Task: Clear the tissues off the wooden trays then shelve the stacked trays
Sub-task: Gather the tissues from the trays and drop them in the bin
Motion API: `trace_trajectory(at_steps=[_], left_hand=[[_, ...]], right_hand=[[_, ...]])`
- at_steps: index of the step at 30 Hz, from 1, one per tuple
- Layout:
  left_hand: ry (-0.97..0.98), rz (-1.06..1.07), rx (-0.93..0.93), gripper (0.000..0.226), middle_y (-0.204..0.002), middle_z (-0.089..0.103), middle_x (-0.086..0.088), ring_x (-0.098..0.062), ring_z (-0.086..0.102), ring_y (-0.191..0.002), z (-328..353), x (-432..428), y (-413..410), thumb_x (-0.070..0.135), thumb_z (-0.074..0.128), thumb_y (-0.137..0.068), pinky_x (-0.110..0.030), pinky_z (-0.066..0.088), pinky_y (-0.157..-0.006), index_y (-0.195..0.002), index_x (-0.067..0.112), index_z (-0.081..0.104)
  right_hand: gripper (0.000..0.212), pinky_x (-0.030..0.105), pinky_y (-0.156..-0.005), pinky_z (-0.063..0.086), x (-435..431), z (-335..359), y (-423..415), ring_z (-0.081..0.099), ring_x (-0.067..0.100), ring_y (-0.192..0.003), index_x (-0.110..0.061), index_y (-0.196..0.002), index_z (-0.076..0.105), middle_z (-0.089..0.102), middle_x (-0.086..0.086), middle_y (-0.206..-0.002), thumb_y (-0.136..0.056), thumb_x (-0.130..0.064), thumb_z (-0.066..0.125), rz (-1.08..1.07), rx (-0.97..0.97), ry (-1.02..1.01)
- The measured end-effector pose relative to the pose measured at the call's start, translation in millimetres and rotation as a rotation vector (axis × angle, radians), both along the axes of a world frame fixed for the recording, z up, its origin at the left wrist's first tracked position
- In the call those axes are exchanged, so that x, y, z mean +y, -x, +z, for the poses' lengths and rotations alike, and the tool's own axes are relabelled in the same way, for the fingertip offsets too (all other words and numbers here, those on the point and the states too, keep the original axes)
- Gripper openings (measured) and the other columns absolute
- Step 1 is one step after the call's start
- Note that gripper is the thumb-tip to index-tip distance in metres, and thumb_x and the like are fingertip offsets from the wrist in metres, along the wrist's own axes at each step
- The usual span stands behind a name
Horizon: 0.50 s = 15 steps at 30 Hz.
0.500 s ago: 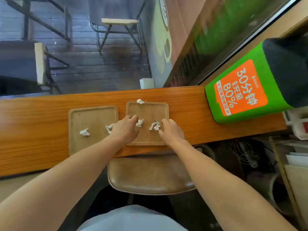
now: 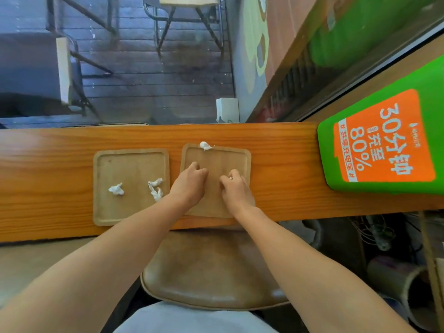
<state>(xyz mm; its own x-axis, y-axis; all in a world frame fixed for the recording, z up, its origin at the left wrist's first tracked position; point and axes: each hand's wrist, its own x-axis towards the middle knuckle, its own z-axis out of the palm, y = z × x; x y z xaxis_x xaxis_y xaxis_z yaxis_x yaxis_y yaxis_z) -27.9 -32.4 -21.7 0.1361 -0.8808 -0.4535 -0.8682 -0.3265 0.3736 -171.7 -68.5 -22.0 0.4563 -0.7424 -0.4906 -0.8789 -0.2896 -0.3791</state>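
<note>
Two square wooden trays lie side by side on the wooden counter [image 2: 48,164]. The left tray [image 2: 134,169] holds one crumpled white tissue [image 2: 116,189] near its left side and two more tissues [image 2: 156,188] by its right rim. Another tissue [image 2: 205,145] rests on the far rim of the right tray [image 2: 223,159]. My left hand [image 2: 189,186] is curled shut over the middle of the right tray, and whatever it holds is hidden. My right hand [image 2: 234,188] is curled beside it, a speck of white tissue showing at its fingertips.
A big green box with an orange label [image 2: 384,140] stands on the counter at the right, close to the right tray. A brown stool seat [image 2: 211,272] is under my arms. Past the counter's far edge is a window, with chairs outside.
The two tissues that lay in the middle of the right tray are out of sight. Both hands have slid forward over them and closed their fingers.
</note>
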Motion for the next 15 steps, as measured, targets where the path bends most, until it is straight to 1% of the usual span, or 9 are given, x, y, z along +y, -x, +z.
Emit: trace_trajectory(at_steps=[2,4,6,8,10,12,13,14,15], left_hand=[[-0.021,0.022,0.028,0.014,-0.088,0.052,-0.004,-0.023,0.056,-0.075,0,-1,-5,0.003,0.055,-0.090,-0.035,0.053,-0.069,-0.084,0.012,0.063],[-0.024,0.026,0.050,0.016,-0.088,0.054,-0.006,-0.025,0.057,-0.078,3,0,-12,0.002,0.052,-0.090,-0.038,0.053,-0.073,-0.083,0.009,0.065],[0.009,0.048,0.055,0.016,-0.087,0.055,-0.006,-0.026,0.056,-0.079,7,3,-20,0.004,0.051,-0.090,-0.039,0.052,-0.072,-0.082,0.008,0.065],[0.076,0.130,0.083,0.017,-0.086,0.053,-0.006,-0.024,0.052,-0.076,12,9,-27,0.010,0.047,-0.093,-0.039,0.049,-0.069,-0.083,0.007,0.061],[0.151,0.253,0.103,0.018,-0.086,0.050,-0.005,-0.023,0.047,-0.073,19,16,-36,0.015,0.043,-0.095,-0.037,0.044,-0.065,-0.083,0.007,0.054],[0.189,0.351,0.077,0.014,-0.088,0.048,-0.006,-0.023,0.047,-0.075,24,23,-48,0.018,0.042,-0.093,-0.037,0.043,-0.065,-0.084,0.010,0.048],[0.190,0.385,0.055,0.012,-0.089,0.049,-0.006,-0.024,0.047,-0.076,24,28,-54,0.020,0.042,-0.094,-0.039,0.044,-0.066,-0.086,0.011,0.046],[0.175,0.410,0.028,0.013,-0.091,0.050,-0.007,-0.025,0.049,-0.078,24,34,-61,0.023,0.043,-0.095,-0.040,0.046,-0.067,-0.090,0.012,0.046],[0.150,0.425,0.002,0.016,-0.093,0.050,-0.009,-0.026,0.049,-0.080,22,40,-67,0.027,0.045,-0.096,-0.041,0.047,-0.068,-0.094,0.011,0.047]], right_hand=[[0.013,0.032,-0.065,0.044,-6,-1,-1,0.050,0.024,-0.089,-0.008,-0.093,0.061,0.049,0.008,-0.098,-0.095,-0.005,0.049,0.020,-0.006,-0.025],[0.018,0.032,-0.063,0.041,-14,0,-4,0.052,0.025,-0.084,-0.010,-0.083,0.058,0.049,0.006,-0.092,-0.096,-0.006,0.044,0.009,-0.018,-0.059],[0.025,0.032,-0.060,0.037,-24,4,-9,0.051,0.025,-0.079,-0.013,-0.074,0.049,0.048,0.004,-0.084,-0.095,-0.008,0.038,-0.011,-0.030,-0.070],[0.026,0.032,-0.056,0.037,-34,8,-18,0.052,0.023,-0.074,-0.013,-0.073,0.049,0.050,0.004,-0.079,-0.095,-0.011,0.034,-0.033,-0.060,-0.046],[0.022,0.033,-0.054,0.039,-43,12,-30,0.053,0.022,-0.070,-0.013,-0.079,0.050,0.054,0.004,-0.079,-0.095,-0.014,0.034,-0.049,-0.101,-0.003],[0.014,0.028,-0.048,0.034,-51,15,-44,0.052,0.015,-0.063,-0.015,-0.092,0.050,0.056,0.000,-0.078,-0.097,-0.017,0.037,-0.069,-0.137,0.057],[0.013,0.025,-0.046,0.031,-55,16,-51,0.051,0.013,-0.061,-0.014,-0.101,0.050,0.056,-0.001,-0.079,-0.098,-0.020,0.038,-0.077,-0.151,0.076],[0.017,0.025,-0.047,0.031,-58,16,-59,0.051,0.012,-0.062,-0.012,-0.108,0.049,0.057,0.001,-0.083,-0.100,-0.024,0.040,-0.080,-0.157,0.086],[0.023,0.025,-0.050,0.034,-61,15,-66,0.052,0.015,-0.067,-0.012,-0.114,0.048,0.057,0.003,-0.088,-0.100,-0.028,0.041,-0.073,-0.152,0.095]])
